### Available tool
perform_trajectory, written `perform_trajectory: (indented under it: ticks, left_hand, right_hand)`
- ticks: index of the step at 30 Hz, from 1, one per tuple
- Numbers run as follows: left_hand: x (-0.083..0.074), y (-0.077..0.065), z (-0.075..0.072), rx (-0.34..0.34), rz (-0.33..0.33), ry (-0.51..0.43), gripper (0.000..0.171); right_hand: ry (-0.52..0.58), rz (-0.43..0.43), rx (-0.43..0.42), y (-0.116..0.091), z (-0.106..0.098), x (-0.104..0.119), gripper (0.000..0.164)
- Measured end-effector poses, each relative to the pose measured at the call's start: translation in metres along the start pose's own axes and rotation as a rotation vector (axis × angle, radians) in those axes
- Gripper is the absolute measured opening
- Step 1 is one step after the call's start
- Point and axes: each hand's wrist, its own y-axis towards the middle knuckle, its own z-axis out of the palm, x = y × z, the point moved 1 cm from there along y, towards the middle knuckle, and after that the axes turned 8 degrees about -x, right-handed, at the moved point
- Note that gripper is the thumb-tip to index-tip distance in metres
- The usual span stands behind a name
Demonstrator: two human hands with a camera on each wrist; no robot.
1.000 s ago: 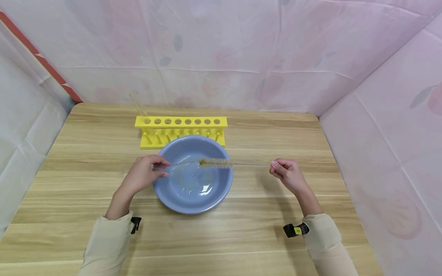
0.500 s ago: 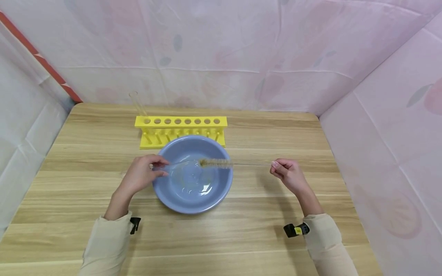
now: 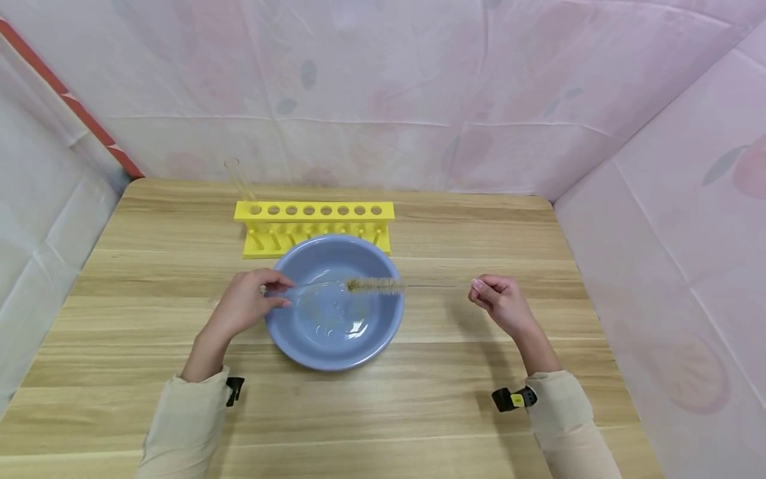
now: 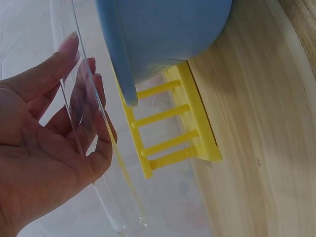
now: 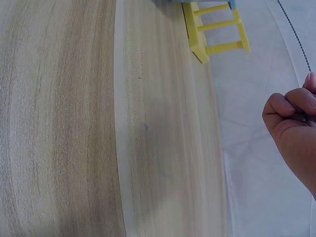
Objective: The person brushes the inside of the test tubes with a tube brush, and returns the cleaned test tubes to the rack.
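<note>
My left hand [image 3: 248,301] grips a clear glass test tube [image 4: 111,195] between thumb and curled fingers, over the left side of a blue basin [image 3: 335,362]. The tube lies nearly level, its rounded end to the left of the hand. To the right of the tube is a test tube brush [image 3: 377,285] with tan bristles, level above the basin. Its bristled tip is close to the tube's mouth; whether it touches the glass I cannot tell. My right hand [image 3: 503,303] pinches the far end of the brush's thin twisted-wire handle [image 5: 295,35], to the right of the basin.
Behind the basin stands a yellow test tube rack [image 3: 314,211], partly hidden by the basin's rim. Another clear test tube [image 3: 241,179] leans in its leftmost hole. The wooden table [image 3: 383,419] meets pale patterned cloth walls [image 3: 383,66] at the back and sides.
</note>
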Motion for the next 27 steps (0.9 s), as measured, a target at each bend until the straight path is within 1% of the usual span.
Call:
perform_trajectory:
  ticks: [7,13,16,18,22,24,27]
  left_hand:
    - [-0.002,0.0,0.001,0.005,0.014,-0.01,0.022]
    - [-0.004,0.0,0.001,-0.011,0.035,-0.028,0.021]
    - [-0.004,0.001,0.001,-0.025,0.044,-0.029,0.021]
    - [-0.005,0.003,0.002,-0.032,0.068,-0.021,0.021]
    - [-0.009,0.009,0.008,-0.035,0.119,0.018,0.021]
    - [-0.012,0.011,0.01,-0.035,0.124,0.04,0.021]
    - [-0.016,0.013,0.011,-0.039,0.118,0.043,0.02]
  right_hand:
    - [0.026,-0.022,0.027,0.001,0.003,-0.002,0.026]
    - [-0.019,0.016,0.006,0.004,0.007,0.001,0.027]
    - [-0.06,0.046,-0.012,0.008,0.012,0.003,0.026]
    - [-0.089,0.065,-0.013,0.012,0.018,0.005,0.026]
    - [-0.214,0.098,-0.007,0.021,0.035,0.009,0.026]
    - [-0.271,0.11,-0.011,0.025,0.044,0.011,0.027]
    - [-0.315,0.122,-0.023,0.03,0.056,0.014,0.027]
